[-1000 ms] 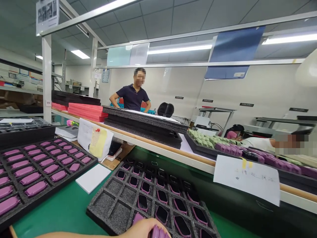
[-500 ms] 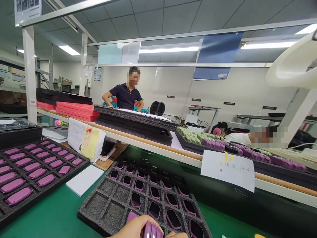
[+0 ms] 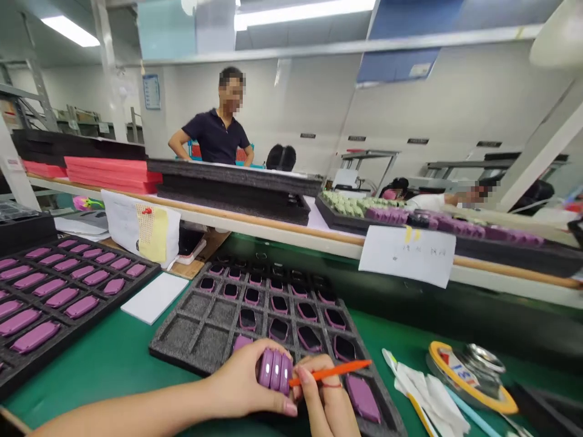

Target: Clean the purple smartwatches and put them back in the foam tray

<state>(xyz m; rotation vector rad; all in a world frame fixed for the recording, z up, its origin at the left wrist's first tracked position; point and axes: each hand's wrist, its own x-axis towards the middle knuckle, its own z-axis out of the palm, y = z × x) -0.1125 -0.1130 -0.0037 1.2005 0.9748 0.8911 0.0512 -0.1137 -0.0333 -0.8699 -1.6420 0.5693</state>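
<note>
My left hand (image 3: 250, 376) is closed around a row of three purple watch cases (image 3: 274, 369), held on edge side by side above the front of a black foam tray (image 3: 175, 343). In my right hand (image 3: 323, 394) is a thin orange plastic stick (image 3: 348, 368), pinched between the fingers. Its left end meets the rightmost case; whether it presses in is unclear. Behind my hands, the tray's cells hold purple-rimmed watches with dark screens (image 3: 279, 329), and several left cells are bare. A purple watch piece (image 3: 363, 397) with no screen showing lies in a near right cell.
Another foam tray (image 3: 152, 270) with purple pieces is at left, beside a white pad (image 3: 155, 297). At right are crumpled white wipes (image 3: 432, 394) and a yellow-rimmed round dish (image 3: 469, 376). A shelf (image 3: 337, 240) with foam stacks crosses behind; a person (image 3: 216, 136) stands beyond.
The view has tilted down, bringing both hands, the orange stick and the items at right into sight. My left hand still grips the purple cases.
</note>
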